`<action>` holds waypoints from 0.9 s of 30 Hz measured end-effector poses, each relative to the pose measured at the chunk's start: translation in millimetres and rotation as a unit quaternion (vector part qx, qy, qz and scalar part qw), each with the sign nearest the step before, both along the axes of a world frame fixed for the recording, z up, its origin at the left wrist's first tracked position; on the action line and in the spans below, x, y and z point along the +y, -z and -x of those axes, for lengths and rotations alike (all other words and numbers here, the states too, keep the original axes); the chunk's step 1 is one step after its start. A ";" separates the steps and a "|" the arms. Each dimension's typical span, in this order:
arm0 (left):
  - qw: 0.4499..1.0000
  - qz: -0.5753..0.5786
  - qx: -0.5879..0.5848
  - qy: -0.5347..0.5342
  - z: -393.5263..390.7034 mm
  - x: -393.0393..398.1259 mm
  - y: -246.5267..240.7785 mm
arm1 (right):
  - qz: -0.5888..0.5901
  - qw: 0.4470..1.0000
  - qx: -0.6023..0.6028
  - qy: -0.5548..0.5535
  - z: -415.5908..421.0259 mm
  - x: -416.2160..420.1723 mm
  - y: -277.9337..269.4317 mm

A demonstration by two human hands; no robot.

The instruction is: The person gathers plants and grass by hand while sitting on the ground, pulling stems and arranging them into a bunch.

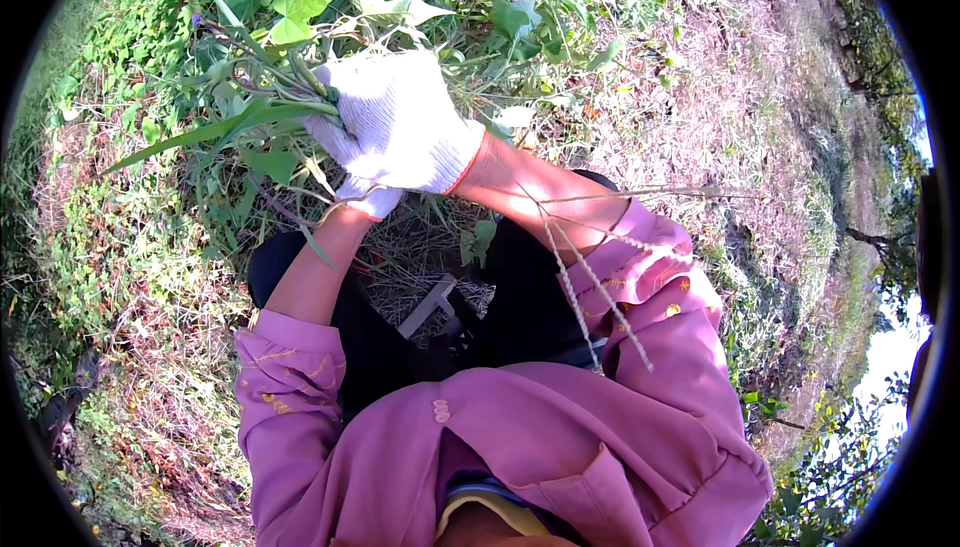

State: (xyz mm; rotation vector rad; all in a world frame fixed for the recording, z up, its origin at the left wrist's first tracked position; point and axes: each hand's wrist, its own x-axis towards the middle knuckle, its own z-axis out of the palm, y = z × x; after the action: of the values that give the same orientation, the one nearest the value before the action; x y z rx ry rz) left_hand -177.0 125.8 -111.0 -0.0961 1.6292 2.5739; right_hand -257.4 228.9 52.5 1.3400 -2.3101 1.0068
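Observation:
My right hand [401,116], in a white knit glove with a red cuff edge, is closed around a bunch of green plant stems [319,101]. Long grass blades [217,123] and lobed vine leaves [296,14] spread from this fist. My left hand [373,198], in a matching glove, is below and partly behind the right one. Only its wrist end shows; the fingers are hidden by the right glove and the leaves. A thin vine stem [326,202] crosses the left wrist. A dry branching grass seed head [589,269] hangs in front of my right forearm.
Between my dark-trousered legs, a grey flat bar frame [429,307] lies low. Green vines [127,52] cover the ground at upper left. Dry cut grass [720,112] spreads to the right, with leafy trees [847,442] at the right rim.

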 end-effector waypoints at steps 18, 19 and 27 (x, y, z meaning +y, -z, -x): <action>0.905 0.210 -0.134 -0.345 -60.7 -85.3 -134.3 | 0.086 0.987 -0.030 -0.135 -15.9 -66.8 -15.6; 0.918 0.165 -0.129 -0.338 -59.6 -82.8 -140.9 | 0.074 0.990 0.006 -0.117 -2.9 -65.8 -11.0; 0.921 0.159 -0.057 -0.352 -70.8 -59.1 -161.9 | -0.330 0.921 -0.140 -0.155 34.4 -10.7 18.5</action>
State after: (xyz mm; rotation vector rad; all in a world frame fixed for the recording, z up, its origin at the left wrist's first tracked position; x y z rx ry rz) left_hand -106.2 66.8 50.9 -1.0089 2.2634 2.6153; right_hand -291.8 218.2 33.9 1.9726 -2.8679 0.5167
